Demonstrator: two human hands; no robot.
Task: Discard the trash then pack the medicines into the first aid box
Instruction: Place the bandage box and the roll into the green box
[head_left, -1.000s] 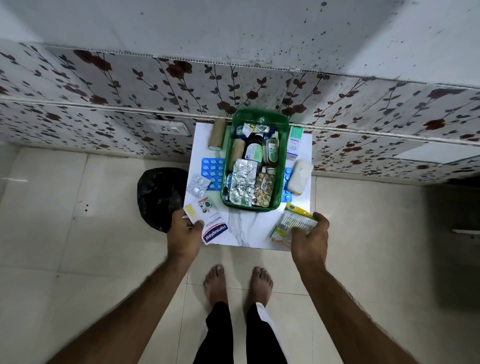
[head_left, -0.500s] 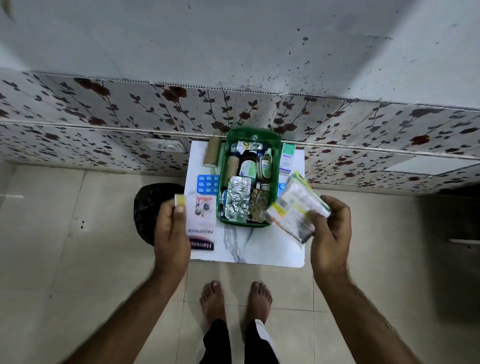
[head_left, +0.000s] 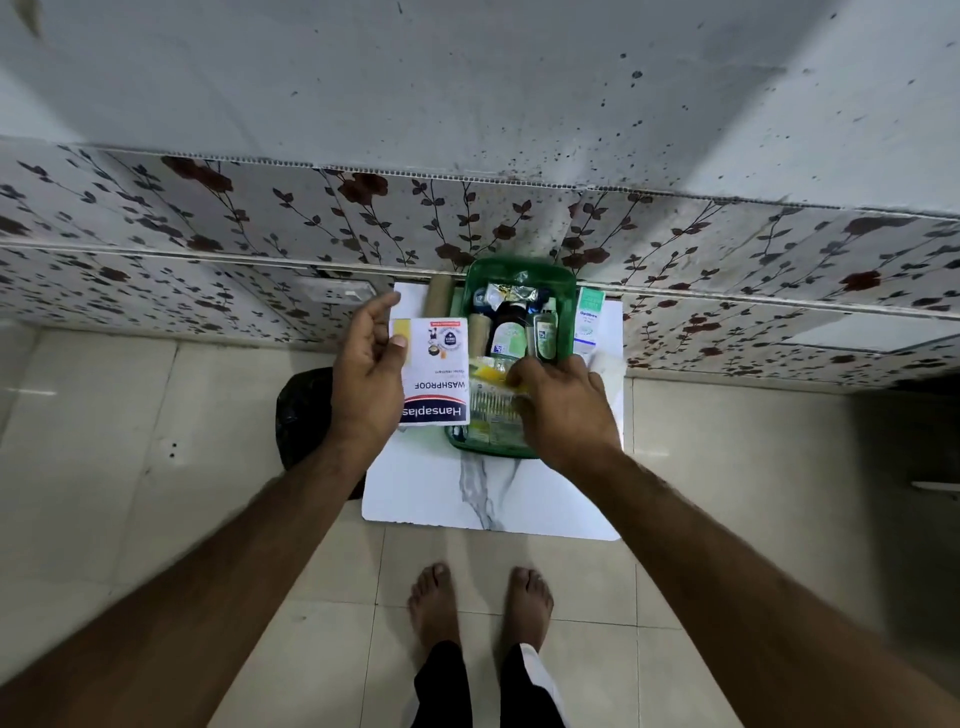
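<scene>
A green first aid box (head_left: 519, 270) stands on a small white marble-look table (head_left: 493, 499) by the wall, filled with bottles, foil strips and packets. My left hand (head_left: 366, 374) grips a white Hansaplast plaster box (head_left: 436, 374) just left of the green box, above the table. My right hand (head_left: 558, 408) presses a clear yellow-topped packet (head_left: 491, 400) down into the near half of the green box. A white and green medicine carton (head_left: 589, 317) lies right of the box, and a tan bandage roll (head_left: 439, 299) lies left of it.
A black trash bag (head_left: 301, 410) sits on the tiled floor left of the table, partly behind my left arm. The floral-panelled wall runs right behind the table. My bare feet (head_left: 480, 603) stand in front of it. A white cotton pad (head_left: 610, 366) peeks out beside my right hand.
My right hand carried the clear packet from the table's right front corner up and into the green box. My left hand lifted the plaster box off the table and moved it beside the box.
</scene>
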